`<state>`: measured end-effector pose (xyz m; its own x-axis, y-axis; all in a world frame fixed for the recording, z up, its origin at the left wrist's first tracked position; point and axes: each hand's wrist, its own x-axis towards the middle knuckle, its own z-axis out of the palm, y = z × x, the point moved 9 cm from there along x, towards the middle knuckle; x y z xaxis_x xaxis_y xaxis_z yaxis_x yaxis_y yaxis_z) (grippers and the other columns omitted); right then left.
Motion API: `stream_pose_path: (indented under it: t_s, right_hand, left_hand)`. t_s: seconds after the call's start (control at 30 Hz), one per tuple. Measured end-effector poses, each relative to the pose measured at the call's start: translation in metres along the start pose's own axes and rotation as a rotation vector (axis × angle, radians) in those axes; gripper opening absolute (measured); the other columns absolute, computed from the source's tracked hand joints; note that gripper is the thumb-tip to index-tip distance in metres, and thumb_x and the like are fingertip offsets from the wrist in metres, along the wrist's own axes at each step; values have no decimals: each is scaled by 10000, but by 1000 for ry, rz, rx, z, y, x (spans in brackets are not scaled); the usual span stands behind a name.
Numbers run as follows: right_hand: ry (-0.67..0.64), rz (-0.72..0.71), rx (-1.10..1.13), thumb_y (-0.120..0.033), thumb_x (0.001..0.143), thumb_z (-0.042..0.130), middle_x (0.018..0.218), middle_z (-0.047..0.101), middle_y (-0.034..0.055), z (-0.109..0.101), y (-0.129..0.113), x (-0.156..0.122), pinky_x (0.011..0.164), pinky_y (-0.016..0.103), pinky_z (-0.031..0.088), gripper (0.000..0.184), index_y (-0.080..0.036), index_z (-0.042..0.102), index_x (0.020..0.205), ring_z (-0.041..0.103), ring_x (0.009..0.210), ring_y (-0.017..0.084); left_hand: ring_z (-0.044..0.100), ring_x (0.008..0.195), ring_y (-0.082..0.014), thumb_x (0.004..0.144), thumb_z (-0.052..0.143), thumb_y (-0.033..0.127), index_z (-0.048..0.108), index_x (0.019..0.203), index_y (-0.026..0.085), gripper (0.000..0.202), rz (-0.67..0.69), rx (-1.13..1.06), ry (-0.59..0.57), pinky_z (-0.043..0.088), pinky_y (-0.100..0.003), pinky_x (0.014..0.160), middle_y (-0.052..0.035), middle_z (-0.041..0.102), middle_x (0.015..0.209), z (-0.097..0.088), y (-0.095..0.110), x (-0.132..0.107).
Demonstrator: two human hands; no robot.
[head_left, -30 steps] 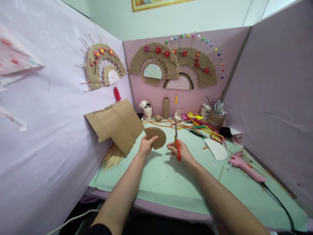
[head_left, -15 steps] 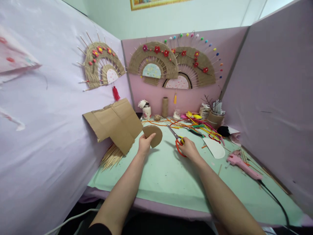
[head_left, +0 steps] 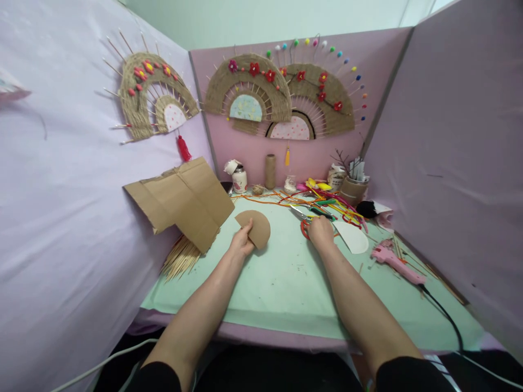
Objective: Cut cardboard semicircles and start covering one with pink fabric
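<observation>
My left hand (head_left: pixel 242 245) pinches a brown cardboard half-disc (head_left: pixel 255 226) just above the green table mat (head_left: pixel 286 283), left of centre. My right hand (head_left: pixel 321 232) rests over the orange handles of a pair of scissors (head_left: pixel 303 219), which lie flat on the mat with the blades pointing back and left. The fingers curl over the handles. A white paper half-disc (head_left: pixel 353 238) lies just right of that hand.
A large cut cardboard sheet (head_left: pixel 183 198) leans on the left wall above a bundle of bamboo skewers (head_left: pixel 182 258). Coloured pipe cleaners (head_left: pixel 327 204), jars and a twine spool (head_left: pixel 270 171) crowd the back. A pink glue gun (head_left: pixel 392 261) with cable lies right.
My right hand carried the scissors from upright near the centre away to the right and laid them flat on the mat. My left hand lowered the cardboard half-disc slightly.
</observation>
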<state>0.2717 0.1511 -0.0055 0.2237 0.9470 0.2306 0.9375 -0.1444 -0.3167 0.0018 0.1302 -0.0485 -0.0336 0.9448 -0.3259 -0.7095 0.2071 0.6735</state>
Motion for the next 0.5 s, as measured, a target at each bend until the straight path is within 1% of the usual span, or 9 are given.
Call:
stream_pose_path:
  t_s: [0.1, 0.13, 0.2, 0.27, 0.3, 0.37, 0.4, 0.43, 0.5]
  right_hand:
    - [77, 31, -4, -288, 832, 629, 1146, 582, 259, -9, 1, -2, 881, 398, 412, 354, -61, 634, 1104, 559, 1104, 346]
    - [99, 11, 30, -297, 839, 617, 1179, 570, 249, -12, -5, -4, 909, 410, 405, 394, -67, 604, 1159, 545, 1130, 342]
    - [92, -81, 207, -355, 864, 577, 1217, 565, 209, -10, -27, -13, 939, 414, 410, 452, -100, 548, 1236, 549, 1129, 307]
    - [-5, -206, 468, -455, 855, 570, 1260, 558, 184, -1, -58, -28, 933, 402, 442, 549, -125, 500, 1288, 575, 1095, 270]
    - [-76, -258, 561, -501, 822, 600, 1299, 539, 189, 6, -74, -38, 939, 398, 451, 640, -125, 469, 1322, 576, 1105, 266]
    - [-176, -344, 624, -548, 717, 695, 1397, 471, 205, 15, -101, -58, 1004, 401, 428, 857, -119, 396, 1396, 520, 1218, 284]
    - [-202, -364, 630, -539, 681, 726, 1418, 458, 206, 18, -110, -67, 1037, 406, 408, 918, -120, 372, 1417, 488, 1266, 292]
    - [-213, -366, 631, -514, 668, 740, 1425, 457, 202, 19, -115, -72, 1059, 409, 391, 936, -123, 359, 1429, 466, 1295, 295]
    - [-209, -322, 646, -441, 676, 734, 1412, 482, 194, 18, -116, -77, 1076, 412, 379, 894, -128, 364, 1427, 462, 1309, 291]
  left_hand:
    - [697, 830, -231, 791, 742, 359, 654, 975, 161, 285, -60, -8, -6, 534, -427, 868, -89, 720, 895, 1, -7, -1]
    - [697, 850, -235, 823, 701, 398, 651, 982, 165, 286, -69, -16, -3, 532, -429, 874, -91, 719, 902, 2, -8, -1]
    - [692, 878, -232, 887, 586, 484, 646, 989, 175, 331, -73, -42, -6, 530, -420, 883, -87, 716, 914, 4, -9, -2]
    - [687, 878, -231, 919, 477, 559, 643, 990, 170, 429, -79, -62, -31, 534, -407, 878, -93, 712, 914, 8, -12, -5]
    - [685, 868, -233, 921, 443, 587, 643, 988, 162, 474, -84, -62, -47, 536, -400, 871, -99, 709, 906, 10, -14, -6]
    - [679, 843, -237, 906, 428, 628, 646, 979, 144, 535, -89, -38, -68, 539, -384, 855, -110, 702, 882, 14, -20, -8]
    - [675, 836, -237, 897, 439, 639, 648, 976, 140, 547, -82, -20, -76, 538, -374, 852, -112, 699, 877, 16, -22, -9]
    - [673, 840, -236, 888, 451, 646, 650, 980, 139, 552, -70, -7, -87, 536, -365, 854, -114, 699, 882, 18, -23, -9]
    - [669, 877, -240, 875, 457, 665, 650, 1004, 139, 575, -48, 0, -123, 530, -357, 869, -122, 699, 915, 22, -24, -10]
